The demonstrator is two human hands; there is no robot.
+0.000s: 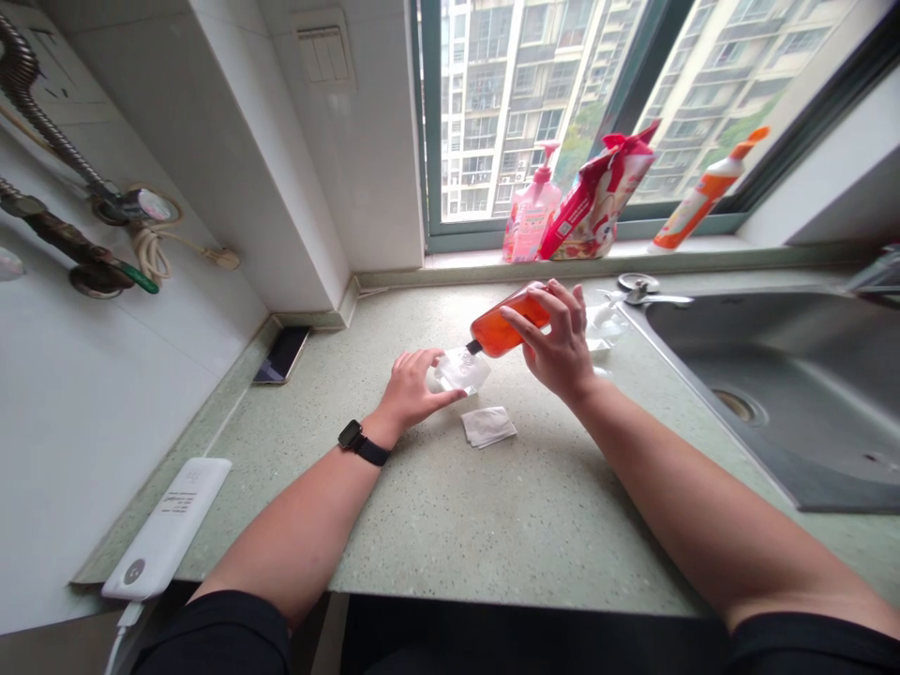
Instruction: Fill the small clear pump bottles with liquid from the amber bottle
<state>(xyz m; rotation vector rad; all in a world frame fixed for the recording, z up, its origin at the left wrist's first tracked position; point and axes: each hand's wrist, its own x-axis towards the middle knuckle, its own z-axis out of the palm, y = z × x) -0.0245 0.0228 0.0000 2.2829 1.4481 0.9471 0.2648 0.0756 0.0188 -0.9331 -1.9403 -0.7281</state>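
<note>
Gripped: glossy clear plastic bottle (496, 330), clear plastic container (460, 370); beneath, matt speckled stone counter (492, 506); beside, brushed steel sink (808, 375).

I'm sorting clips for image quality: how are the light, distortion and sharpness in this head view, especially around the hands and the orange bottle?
Head view: soft daylight from the window, faint shadows on the counter; wide-angle bending curves the window frame and sink; the left hand, right hand and orange bottle are sharp, but the clear container at its spout is hard to outline.
</note>
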